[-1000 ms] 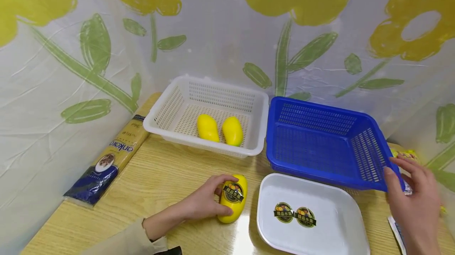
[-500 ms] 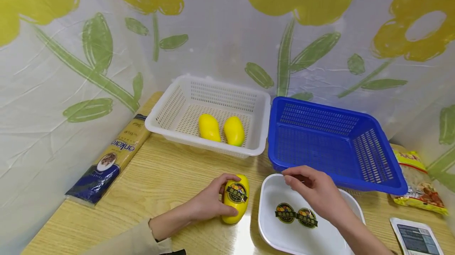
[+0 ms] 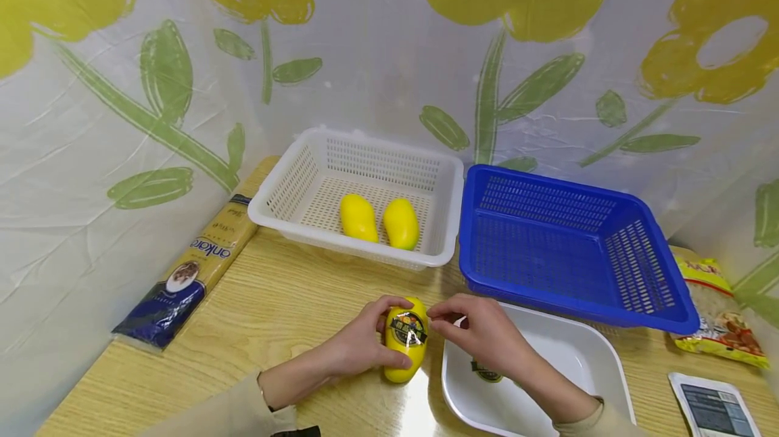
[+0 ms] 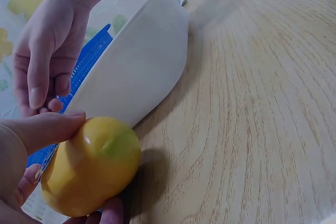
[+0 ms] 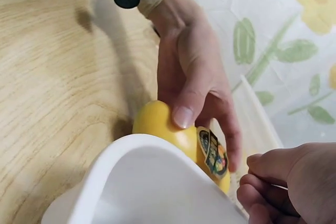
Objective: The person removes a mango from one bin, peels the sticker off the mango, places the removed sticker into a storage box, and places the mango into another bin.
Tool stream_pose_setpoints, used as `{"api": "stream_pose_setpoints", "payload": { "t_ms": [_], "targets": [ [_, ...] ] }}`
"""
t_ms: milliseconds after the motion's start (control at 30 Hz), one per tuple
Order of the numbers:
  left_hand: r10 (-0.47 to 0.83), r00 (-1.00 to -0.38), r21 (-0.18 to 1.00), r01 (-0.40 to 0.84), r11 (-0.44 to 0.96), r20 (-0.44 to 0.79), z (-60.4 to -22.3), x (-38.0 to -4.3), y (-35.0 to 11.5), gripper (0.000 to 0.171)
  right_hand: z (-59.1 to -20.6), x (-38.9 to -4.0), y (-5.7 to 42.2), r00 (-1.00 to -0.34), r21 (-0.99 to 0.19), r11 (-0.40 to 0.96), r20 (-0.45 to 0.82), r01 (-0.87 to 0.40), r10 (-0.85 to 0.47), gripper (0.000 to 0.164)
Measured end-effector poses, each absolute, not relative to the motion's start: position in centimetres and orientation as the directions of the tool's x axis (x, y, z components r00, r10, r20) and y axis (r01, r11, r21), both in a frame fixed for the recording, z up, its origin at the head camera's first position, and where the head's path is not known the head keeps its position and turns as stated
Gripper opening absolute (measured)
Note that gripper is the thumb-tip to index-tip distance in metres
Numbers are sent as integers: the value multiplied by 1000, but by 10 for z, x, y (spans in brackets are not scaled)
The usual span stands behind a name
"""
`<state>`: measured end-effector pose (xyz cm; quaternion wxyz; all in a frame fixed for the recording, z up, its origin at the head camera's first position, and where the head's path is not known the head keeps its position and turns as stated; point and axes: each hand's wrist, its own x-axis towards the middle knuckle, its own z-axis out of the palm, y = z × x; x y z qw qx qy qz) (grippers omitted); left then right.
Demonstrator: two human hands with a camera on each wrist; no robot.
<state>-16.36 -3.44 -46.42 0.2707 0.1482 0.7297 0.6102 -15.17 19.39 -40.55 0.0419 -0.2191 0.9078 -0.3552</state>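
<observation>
In the head view my left hand [image 3: 360, 348] grips a yellow mango [image 3: 399, 373] on the table, thumb at its near end. A dark round fruit sticker [image 3: 408, 329] lies on the mango's upper side. Beside the mango's right edge is my right hand [image 3: 487, 335], thumb and fingertips bent close together, with nothing visible between them. The right wrist view shows those right fingers [image 5: 270, 167] apart from the sticker. Under the right hand stands a white tray [image 3: 587, 356]. One sticker [image 3: 485, 372] shows on its floor; the hand covers the area beside it.
A white basket [image 3: 286, 231] holding two mangoes [image 3: 359, 218] stands at the back. Right of it is a blue basket [image 3: 548, 247]. A pasta packet [image 3: 182, 274] lies left; a yellow food bag [image 3: 718, 315] and a flat white packet [image 3: 715, 406] lie right.
My right hand has left the blue basket's right rim, crossed leftward over the white tray and reached the mango's right side. The left hand keeps its grip on the mango.
</observation>
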Motion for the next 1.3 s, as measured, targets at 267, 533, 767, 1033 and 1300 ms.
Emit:
{"api": "stream_pose_setpoints", "payload": {
  "t_ms": [267, 533, 767, 1033, 1300],
  "targets": [
    [545, -808, 966, -109, 236, -224, -461, -163, -35, 73, -409, -159, 183, -872, -568, 685, 130, -456, -472, 10],
    [575, -776, 966, -210, 152, -259, -459, -164, -39, 63, -418, -157, 173, -872, -540, 704, 127, -460, -472, 12],
    [571, -782, 968, -196, 156, -250, -460, -165, -41, 67, -419, -157, 172, -841, -510, 687, 156, -517, -517, 12],
    [568, -784, 967, -177, 183, -251, -460, -168, -41, 71, -424, -159, 169, -797, -485, 647, 207, -588, -568, 9],
    [570, -784, 968, -169, 187, -247, -462, -168, -41, 68, -422, -164, 167, -794, -454, 667, 177, -590, -581, 13]
  ]
}}
